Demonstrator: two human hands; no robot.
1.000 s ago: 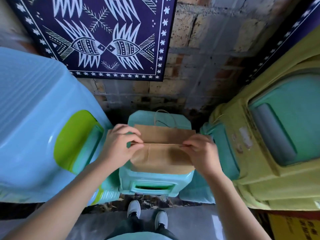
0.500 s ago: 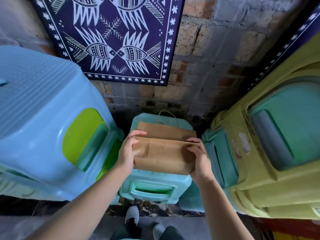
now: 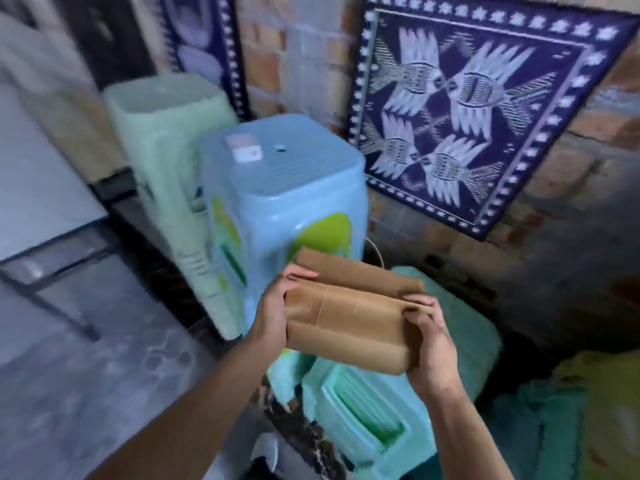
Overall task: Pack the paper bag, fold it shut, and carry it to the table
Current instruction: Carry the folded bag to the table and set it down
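The brown paper bag (image 3: 349, 317) has its top folded over and is held in the air above a low teal stool (image 3: 464, 327). My left hand (image 3: 273, 306) grips its left end, thumb on the fold. My right hand (image 3: 429, 337) grips its right end from the side and below. A string handle (image 3: 375, 251) sticks out behind the bag. What is inside the bag is hidden. A grey table (image 3: 41, 199) shows at the far left edge.
A tall blue plastic stool (image 3: 280, 188) with green panels stands just left of the bag, a pale green one (image 3: 166, 133) behind it. A brick wall with a dark blue fish cloth (image 3: 467, 109) is at the back. A yellow-green stool (image 3: 602, 410) sits at right. Grey concrete floor (image 3: 86, 358) lies at the lower left.
Both hands have lifted the folded bag off the low teal stool. The view has swung to the left, bringing the grey table and the floor into sight.
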